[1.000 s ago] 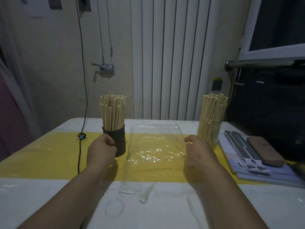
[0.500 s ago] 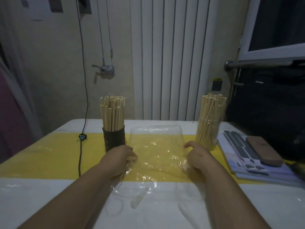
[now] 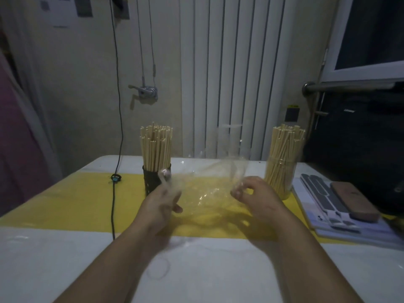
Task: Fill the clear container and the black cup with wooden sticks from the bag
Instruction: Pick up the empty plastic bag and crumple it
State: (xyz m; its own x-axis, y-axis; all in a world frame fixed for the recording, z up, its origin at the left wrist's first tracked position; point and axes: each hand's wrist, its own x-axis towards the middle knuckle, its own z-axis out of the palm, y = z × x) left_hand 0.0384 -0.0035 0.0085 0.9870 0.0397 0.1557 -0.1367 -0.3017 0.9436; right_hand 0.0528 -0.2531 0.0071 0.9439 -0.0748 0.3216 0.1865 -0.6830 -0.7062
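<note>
The black cup (image 3: 150, 182) stands at left, packed with upright wooden sticks (image 3: 156, 147). At right the clear container (image 3: 281, 182) also holds a full bundle of sticks (image 3: 286, 147). Between them the clear plastic bag (image 3: 209, 184) is lifted off the yellow mat, crumpled and blurred, with no sticks visible in it. My left hand (image 3: 160, 202) holds the bag's left edge just in front of the black cup. My right hand (image 3: 254, 196) pinches the bag's right edge beside the clear container.
A black cable (image 3: 113, 193) runs down the wall and across the yellow mat (image 3: 65, 204) at left. A stack of papers, black strips and a brown case (image 3: 354, 204) lies at right. A thin rubber band (image 3: 158, 267) lies on the white table (image 3: 54, 259).
The bag lay flat on the mat earlier; both hands have gripped its sides and raised it, so it now stands crumpled in the air between the cup and the container.
</note>
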